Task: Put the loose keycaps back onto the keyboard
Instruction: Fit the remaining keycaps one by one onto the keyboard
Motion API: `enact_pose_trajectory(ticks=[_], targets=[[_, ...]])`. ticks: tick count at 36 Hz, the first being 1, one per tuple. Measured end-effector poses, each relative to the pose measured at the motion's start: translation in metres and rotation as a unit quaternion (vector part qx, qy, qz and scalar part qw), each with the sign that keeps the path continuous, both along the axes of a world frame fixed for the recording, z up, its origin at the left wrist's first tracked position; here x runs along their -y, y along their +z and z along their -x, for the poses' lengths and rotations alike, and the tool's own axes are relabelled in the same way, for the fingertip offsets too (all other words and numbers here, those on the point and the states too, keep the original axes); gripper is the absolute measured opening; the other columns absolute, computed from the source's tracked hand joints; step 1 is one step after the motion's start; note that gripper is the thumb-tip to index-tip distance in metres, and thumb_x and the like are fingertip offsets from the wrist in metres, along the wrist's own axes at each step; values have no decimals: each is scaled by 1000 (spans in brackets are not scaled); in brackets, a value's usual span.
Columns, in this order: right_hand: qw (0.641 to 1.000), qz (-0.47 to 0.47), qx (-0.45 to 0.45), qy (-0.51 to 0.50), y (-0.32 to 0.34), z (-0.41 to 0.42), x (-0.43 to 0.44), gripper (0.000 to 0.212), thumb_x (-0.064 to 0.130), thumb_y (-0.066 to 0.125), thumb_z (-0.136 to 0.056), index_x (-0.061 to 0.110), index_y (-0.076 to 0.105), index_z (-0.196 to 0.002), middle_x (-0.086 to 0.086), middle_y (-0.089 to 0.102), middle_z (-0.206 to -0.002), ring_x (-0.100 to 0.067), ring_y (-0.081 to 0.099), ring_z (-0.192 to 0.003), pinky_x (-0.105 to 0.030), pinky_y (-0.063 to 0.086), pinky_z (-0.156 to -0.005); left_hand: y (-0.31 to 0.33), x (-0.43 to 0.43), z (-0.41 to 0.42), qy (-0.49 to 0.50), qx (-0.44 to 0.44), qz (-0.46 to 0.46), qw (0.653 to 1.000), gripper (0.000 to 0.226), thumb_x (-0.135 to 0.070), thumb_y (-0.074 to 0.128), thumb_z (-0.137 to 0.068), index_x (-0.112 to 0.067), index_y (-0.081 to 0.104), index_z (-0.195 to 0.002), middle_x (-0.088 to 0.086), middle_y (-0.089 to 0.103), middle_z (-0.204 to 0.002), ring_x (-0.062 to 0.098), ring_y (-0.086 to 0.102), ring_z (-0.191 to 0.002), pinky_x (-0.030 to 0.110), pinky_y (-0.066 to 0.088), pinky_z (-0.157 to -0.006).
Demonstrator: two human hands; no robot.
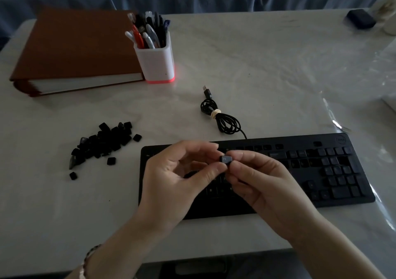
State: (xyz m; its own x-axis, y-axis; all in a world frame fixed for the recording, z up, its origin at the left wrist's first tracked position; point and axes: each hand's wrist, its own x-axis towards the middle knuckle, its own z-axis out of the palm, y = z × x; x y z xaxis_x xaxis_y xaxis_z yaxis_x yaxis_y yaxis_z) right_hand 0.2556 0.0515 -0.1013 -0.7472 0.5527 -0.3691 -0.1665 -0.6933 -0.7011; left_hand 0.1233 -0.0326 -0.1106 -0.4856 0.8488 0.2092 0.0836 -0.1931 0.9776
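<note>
Two hands meet over the left half of a black keyboard, which lies along the table's front edge, twd the right. Left hand & right hand both pinch one keycap btwn thumb & forefinger tips, w/ the other fingers loosely curled & holding nothing else. Cap is held above the keys, legend up, prob. so it can be read & turned to match its slot. Pile of loose keycaps sits near the left edge, close to the left hand; its size suggests much is left to do. Bundled cable lies behind the keyboard; binder & pen pot sit twd the far left corner.
</note>
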Motion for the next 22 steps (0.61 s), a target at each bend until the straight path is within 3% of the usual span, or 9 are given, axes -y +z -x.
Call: enact_pose_trajectory(ticks=[7, 11, 16, 22], targets=[[995, -93, 41, 19, -3, -3, -2, 45, 37, 90, -39, 20, 76, -78, -3, 68, -74, -9, 63, -63, -17, 51, -60, -3, 0, -1, 1, -7, 8, 1000, 24, -23, 74, -68, -37, 72, -87, -12, 72, -83, 9, 70, -79, 16, 52, -71], [978, -184, 99, 20, 1, -3, -3, 20, 24, 76, -55, 21, 75, -75, 0, 69, -72, -8, 62, -61, -14, 49, -57, -7, 1, -1, -3, -14, 22, 1000, 20, -21, 74, -69, -34, 73, -84, -11, 72, -84, 9, 70, -80, 15, 52, -72], [930, -320, 174, 43, 3, -2, -5, 19, 25, 72, -56, 26, 72, -76, 3, 72, -74, -6, 67, -67, -13, 51, -62, -15, 3, 0, 2, 7, 50, 999, 22, -14, 82, -63, -24, 75, -82, -9, 73, -81, 7, 69, -78, 13, 51, -71], [902, -379, 201, 54, -2, 1, -4, 15, 23, 75, -60, 29, 71, -73, 9, 70, -69, -2, 62, -61, -9, 48, -60, -17, 6, -1, 17, 58, 83, 995, 16, -11, 73, -60, -23, 76, -69, -4, 74, -78, 10, 70, -75, 14, 52, -68]])
